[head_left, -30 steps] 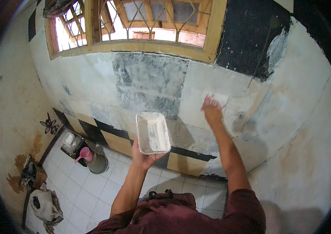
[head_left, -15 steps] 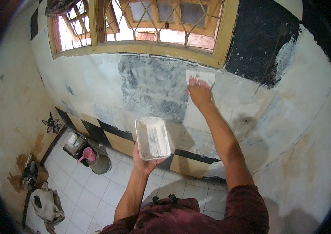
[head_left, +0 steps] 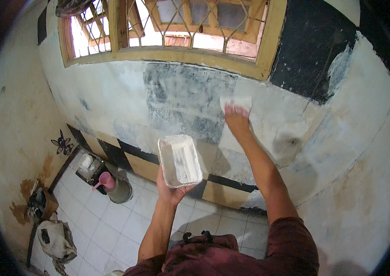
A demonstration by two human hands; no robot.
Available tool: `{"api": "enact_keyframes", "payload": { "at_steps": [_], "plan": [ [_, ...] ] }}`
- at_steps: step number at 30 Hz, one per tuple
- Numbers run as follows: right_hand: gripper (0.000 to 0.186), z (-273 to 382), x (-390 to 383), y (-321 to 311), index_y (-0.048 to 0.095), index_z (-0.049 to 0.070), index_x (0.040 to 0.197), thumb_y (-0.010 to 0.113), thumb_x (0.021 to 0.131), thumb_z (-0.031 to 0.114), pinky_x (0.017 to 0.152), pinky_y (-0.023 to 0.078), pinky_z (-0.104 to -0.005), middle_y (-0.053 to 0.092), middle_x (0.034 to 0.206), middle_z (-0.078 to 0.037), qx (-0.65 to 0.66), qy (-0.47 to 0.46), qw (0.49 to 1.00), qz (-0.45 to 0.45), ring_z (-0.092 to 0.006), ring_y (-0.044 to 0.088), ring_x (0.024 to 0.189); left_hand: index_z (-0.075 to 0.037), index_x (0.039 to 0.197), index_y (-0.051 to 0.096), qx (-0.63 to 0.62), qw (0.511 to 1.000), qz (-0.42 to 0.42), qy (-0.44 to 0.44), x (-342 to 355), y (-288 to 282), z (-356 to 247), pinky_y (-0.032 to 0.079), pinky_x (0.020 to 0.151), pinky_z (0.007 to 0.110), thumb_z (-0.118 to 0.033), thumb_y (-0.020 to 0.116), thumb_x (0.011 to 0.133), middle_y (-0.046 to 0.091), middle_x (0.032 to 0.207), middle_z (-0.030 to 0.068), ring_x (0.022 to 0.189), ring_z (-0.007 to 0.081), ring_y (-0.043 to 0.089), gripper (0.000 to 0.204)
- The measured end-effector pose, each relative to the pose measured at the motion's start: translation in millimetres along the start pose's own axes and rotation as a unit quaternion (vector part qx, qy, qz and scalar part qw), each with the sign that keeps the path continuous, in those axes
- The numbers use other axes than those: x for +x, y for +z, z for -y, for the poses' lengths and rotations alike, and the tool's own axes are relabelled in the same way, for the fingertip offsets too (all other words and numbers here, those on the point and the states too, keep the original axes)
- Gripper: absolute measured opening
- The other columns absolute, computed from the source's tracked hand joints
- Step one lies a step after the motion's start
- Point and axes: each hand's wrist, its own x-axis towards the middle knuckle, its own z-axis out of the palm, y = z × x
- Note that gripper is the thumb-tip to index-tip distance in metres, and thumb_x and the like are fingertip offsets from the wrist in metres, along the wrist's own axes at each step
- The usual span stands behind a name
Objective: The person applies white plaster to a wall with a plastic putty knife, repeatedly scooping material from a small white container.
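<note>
My right hand [head_left: 238, 120] is closed round a wide, pale putty scraper [head_left: 235, 100], whose blade lies against the wall [head_left: 268, 108] below the window. My left hand [head_left: 171, 187] holds a rectangular tray [head_left: 161, 161] from beneath and along its left side. White putty [head_left: 182, 161] is smeared over the tray's inside and rim. To the left of the scraper, a grey-black patch [head_left: 181, 92] shows through a thin whitish coat. The right hand's fingers are partly blurred, with whitish smears near the blade.
A yellow-framed window [head_left: 167, 55] with a metal grille is above the work area. On the tiled floor [head_left: 103, 230] at left stand a bucket [head_left: 120, 193] with a pink dipper [head_left: 106, 180], a cardboard box [head_left: 50, 205] and a pale sack [head_left: 57, 241]. A black square [head_left: 312, 50] is painted at upper right.
My right hand and the scraper have slid down the wall, away from the window frame. My left hand holds the tray in nearly the same place.
</note>
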Motion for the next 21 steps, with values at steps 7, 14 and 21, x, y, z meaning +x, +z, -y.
{"api": "enact_keyframes", "payload": {
  "at_steps": [7,14,21],
  "plan": [
    [0.041,57,-101,-23,0.058,0.000,0.119,0.058,0.082,0.017,0.077,0.054,-0.0512,0.067,0.103,-0.017,0.110,0.033,0.936,0.334,-0.0374,0.065,0.094,-0.009,0.141,0.040,-0.012,1.000,0.022,0.001,-6,-17,-8,0.057,0.080,0.053,-0.060,0.027,0.095,0.055,0.131,0.0149,0.110,0.0346,0.061,0.070],
    [0.025,38,-10,-131,0.063,0.002,0.105,0.059,0.081,0.007,0.071,0.053,-0.0345,0.066,0.090,-0.013,0.339,0.166,0.926,0.017,-0.0274,0.065,0.081,-0.010,0.143,0.038,-0.020,0.999,0.027,-0.001,-1,-11,-5,0.054,0.085,0.054,-0.061,0.025,0.095,0.052,0.135,0.0141,0.114,0.0347,0.059,0.071],
    [0.019,96,-20,-171,0.062,-0.001,0.099,0.052,0.083,0.004,0.066,0.049,-0.0263,0.063,0.088,-0.003,0.771,0.339,0.530,0.094,-0.0090,0.057,0.076,-0.010,0.141,0.040,-0.017,1.000,-0.003,0.010,3,-4,-10,0.055,0.083,0.053,-0.061,0.030,0.094,0.054,0.132,0.0141,0.111,0.0336,0.061,0.070]
  ]
}}
